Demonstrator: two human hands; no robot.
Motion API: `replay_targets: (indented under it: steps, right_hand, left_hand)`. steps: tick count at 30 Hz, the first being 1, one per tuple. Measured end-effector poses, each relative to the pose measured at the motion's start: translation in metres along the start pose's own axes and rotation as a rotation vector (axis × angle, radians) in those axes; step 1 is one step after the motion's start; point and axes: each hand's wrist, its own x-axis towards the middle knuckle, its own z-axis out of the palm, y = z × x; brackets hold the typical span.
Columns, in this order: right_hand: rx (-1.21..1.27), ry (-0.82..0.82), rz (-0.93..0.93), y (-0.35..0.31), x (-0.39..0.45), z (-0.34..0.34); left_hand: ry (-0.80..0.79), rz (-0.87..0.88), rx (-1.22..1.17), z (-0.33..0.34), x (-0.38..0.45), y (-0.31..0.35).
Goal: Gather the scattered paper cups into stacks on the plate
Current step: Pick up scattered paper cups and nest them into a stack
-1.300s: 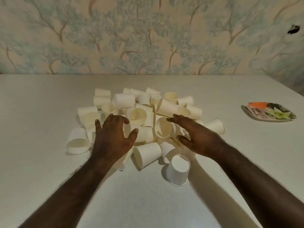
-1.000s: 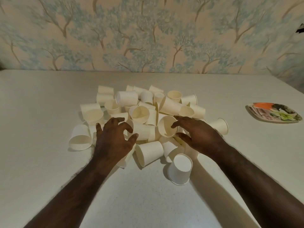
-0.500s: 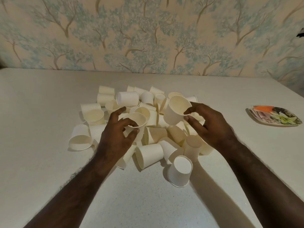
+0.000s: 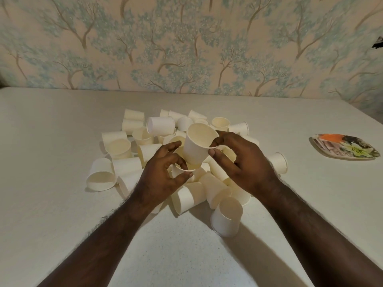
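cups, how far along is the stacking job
Done: nothing yet; the plate far right holds no cups. In hand: the right hand pinches one cup by its rim and is lowering it into a second cup held by the left hand. Left: the whole pile on the table remains scattered.

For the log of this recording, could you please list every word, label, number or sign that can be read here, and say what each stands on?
None can be read.
Paper cups: plain, no print visible.
Plate: a floral picture only, no lettering that shows.
Wallpaper: a tree pattern, no words.
Table: unmarked.
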Motion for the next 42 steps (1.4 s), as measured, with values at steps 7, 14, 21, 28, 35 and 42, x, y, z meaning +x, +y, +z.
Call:
replay_targets:
  steps: [7, 14, 21, 28, 35, 42]
  right_hand:
    - [-0.031, -0.044, 0.010, -0.006, -0.002, 0.002]
    - [-0.066, -0.075, 0.036, -0.012, -0.002, 0.004]
    - [-0.167, -0.258, 0.036, -0.015, -0.003, 0.012]
    - [-0.121, -0.351, 0.055, -0.004, -0.003, 0.006]
    - [-0.151, -0.470, 0.077, 0.018, -0.016, -0.037]
    - [-0.358, -0.760, 0.021, 0.006, -0.060, -0.039]
  left_hand:
    - [-0.008, -0.073, -0.081, 0.003, -0.003, -0.001]
    - [-0.021, -0.148, -0.204, 0.007, -0.002, -0.002]
    - [0.015, -0.005, -0.299, 0.010, -0.001, -0.004]
    - [0.072, 0.052, -0.254, 0.009, 0.002, -0.010]
    - [0.138, 0.047, -0.267, -0.001, 0.003, -0.018]
    - [0.155, 0.045, -0.282, 0.001, 0.006, -0.016]
